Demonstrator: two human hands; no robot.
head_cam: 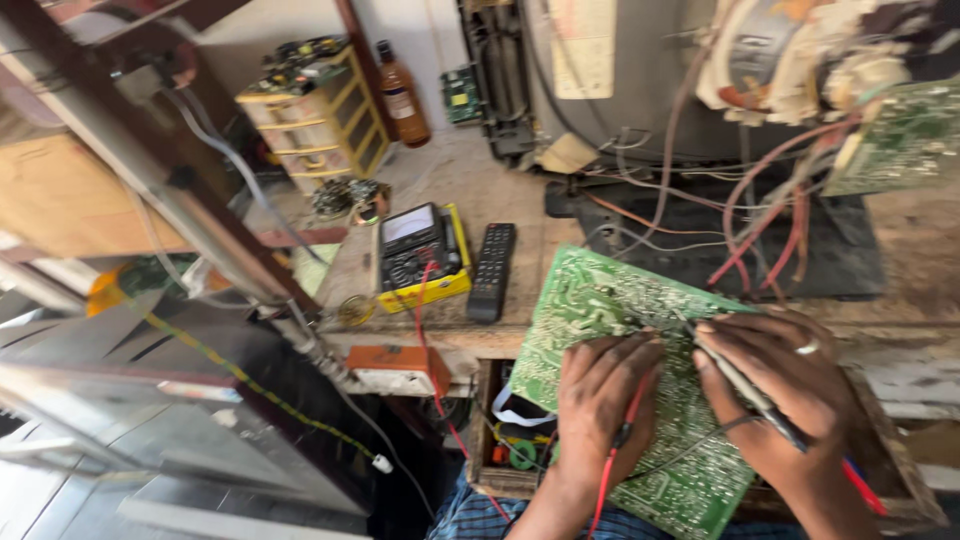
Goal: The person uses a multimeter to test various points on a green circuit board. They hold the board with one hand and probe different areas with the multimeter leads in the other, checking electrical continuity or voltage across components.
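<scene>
A green circuit board (590, 300) lies tilted over the workbench's front edge, solder side up. My left hand (598, 405) rests on the board and grips a red test probe (628, 415) whose red lead trails down. My right hand (780, 385), wearing a ring, holds a black test probe (745, 385) with its tip touching the board near the middle. Both probe leads run toward a yellow-cased analog multimeter (422, 255) on the bench to the left.
A black remote control (492, 270) lies beside the meter. An opened CRT television (700, 80) with loose red wires stands at the back. A brown bottle (403, 100), a yellow drawer organizer (315, 120) and a second green board (905, 135) stand around.
</scene>
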